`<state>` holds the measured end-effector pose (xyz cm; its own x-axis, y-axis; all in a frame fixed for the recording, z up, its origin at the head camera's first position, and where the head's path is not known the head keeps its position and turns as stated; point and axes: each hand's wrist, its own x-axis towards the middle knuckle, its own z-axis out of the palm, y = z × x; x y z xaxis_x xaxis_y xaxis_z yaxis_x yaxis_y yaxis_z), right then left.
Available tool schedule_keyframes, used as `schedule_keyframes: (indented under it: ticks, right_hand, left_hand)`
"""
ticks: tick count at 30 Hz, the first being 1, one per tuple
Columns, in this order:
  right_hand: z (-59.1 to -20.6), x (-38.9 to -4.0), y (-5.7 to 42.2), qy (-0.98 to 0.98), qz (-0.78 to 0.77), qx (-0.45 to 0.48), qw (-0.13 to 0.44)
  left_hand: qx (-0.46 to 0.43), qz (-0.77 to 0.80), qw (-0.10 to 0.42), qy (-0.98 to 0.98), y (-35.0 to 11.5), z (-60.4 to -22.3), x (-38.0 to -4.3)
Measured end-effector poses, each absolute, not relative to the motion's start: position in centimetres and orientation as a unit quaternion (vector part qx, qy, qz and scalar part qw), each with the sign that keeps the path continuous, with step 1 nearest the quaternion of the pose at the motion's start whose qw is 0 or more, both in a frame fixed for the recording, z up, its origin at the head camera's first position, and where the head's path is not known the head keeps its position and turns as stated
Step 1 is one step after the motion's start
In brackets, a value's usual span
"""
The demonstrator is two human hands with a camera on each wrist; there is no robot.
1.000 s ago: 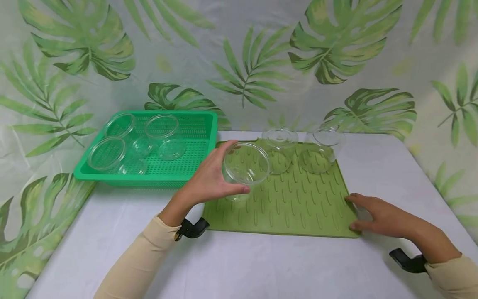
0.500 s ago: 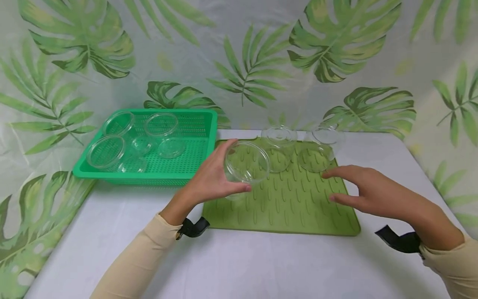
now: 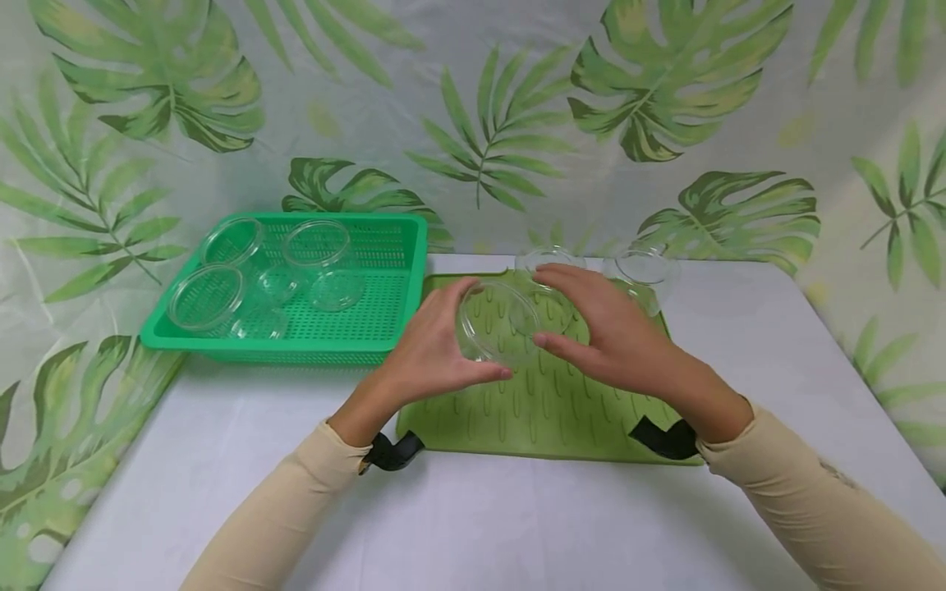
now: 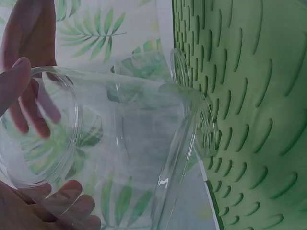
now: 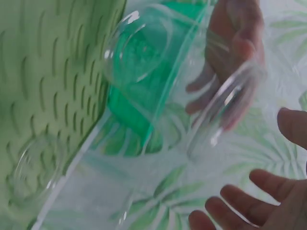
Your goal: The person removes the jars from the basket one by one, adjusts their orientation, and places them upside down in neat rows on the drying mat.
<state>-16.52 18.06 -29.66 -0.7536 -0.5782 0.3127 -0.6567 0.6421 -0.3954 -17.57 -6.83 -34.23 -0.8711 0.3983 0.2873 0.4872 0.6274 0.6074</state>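
A clear, wide-rimmed cup (image 3: 493, 324) tilts over the green ridged mat (image 3: 532, 423), its rim toward me. My left hand (image 3: 432, 345) grips it from the left, thumb near the rim and fingers round the far side, as the left wrist view shows through the cup wall (image 4: 129, 139). On the cup's other side, my right hand (image 3: 621, 336) has its thumb and fingers spread. In the right wrist view, the right hand's fingers (image 5: 240, 203) stand apart from the cup's rim (image 5: 223, 110). Two similar cups (image 3: 550, 256) (image 3: 643, 267) stand at the mat's back edge.
To the left sits a green perforated basket (image 3: 296, 351) with three clear cups (image 3: 207, 297) in its left half. Both rest on a white-covered table (image 3: 473, 525). A leaf-print cloth (image 3: 480, 107) hangs right behind them.
My right hand has left the mat's right edge and come left to the cup. The left hand, still gripping it, has shifted slightly right and tilted it further.
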Motion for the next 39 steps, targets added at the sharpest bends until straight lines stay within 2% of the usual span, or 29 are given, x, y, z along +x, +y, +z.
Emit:
schedule_keyframes:
  ticks: [8,20,25,39]
  right_hand:
    - [-30.2,-17.6,15.2,-0.898,0.288,0.334,-0.001]
    - [-31.3,-17.6,14.5,-0.898,0.298,0.320,-0.043]
    - [-31.5,-17.6,14.4,-0.901,0.299,0.307,-0.061]
    - [-31.6,-17.7,14.1,-0.899,0.323,0.292,-0.042]
  left_hand:
    - [-0.263,-0.344,0.079,-0.898,-6.6,-34.4,-17.4]
    - [-0.296,-0.303,0.122,-0.898,-6.6,-35.0,-17.2]
    - [-0.296,-0.293,0.125,-0.901,-6.7,-35.1,-17.1]
    - [-0.317,-0.271,0.133,-0.899,-7.0,-35.1,-17.3]
